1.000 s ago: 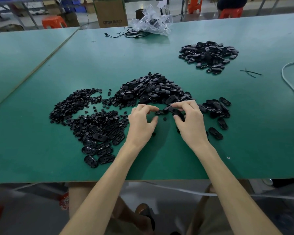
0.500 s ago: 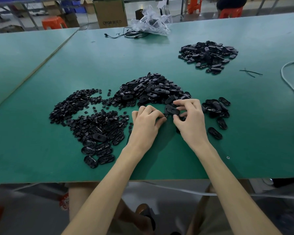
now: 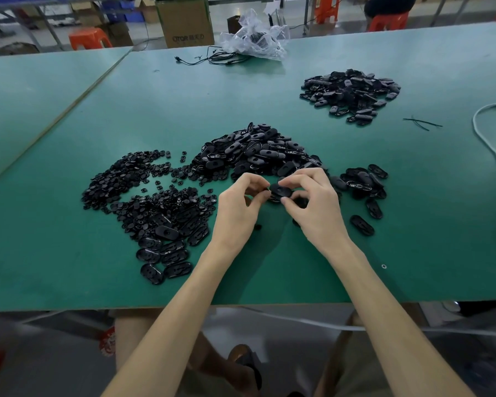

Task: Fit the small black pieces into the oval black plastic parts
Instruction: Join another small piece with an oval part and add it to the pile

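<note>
From the head camera: left hand [image 3: 236, 216] and right hand [image 3: 315, 207] each pinched one oval black plastic part [image 3: 281, 191] in curled fingers, just before the central heap [image 3: 255, 153] (small black pieces [image 3: 132, 181] leftward); bare green surface [image 3: 241, 282] ran to the near edge.

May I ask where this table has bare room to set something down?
Bare green lies between the middle pile and far pile, and right of the loose ovals up to the white cable. Crowded around the left hand, right hand and small pieces.

Cardboard box [image 3: 184, 22] behind green table [image 3: 69, 267]; crumpled plastic bag [image 3: 252, 38] (black cable [image 3: 188, 63] beside); white cord [image 3: 476, 130] right edge.
</note>
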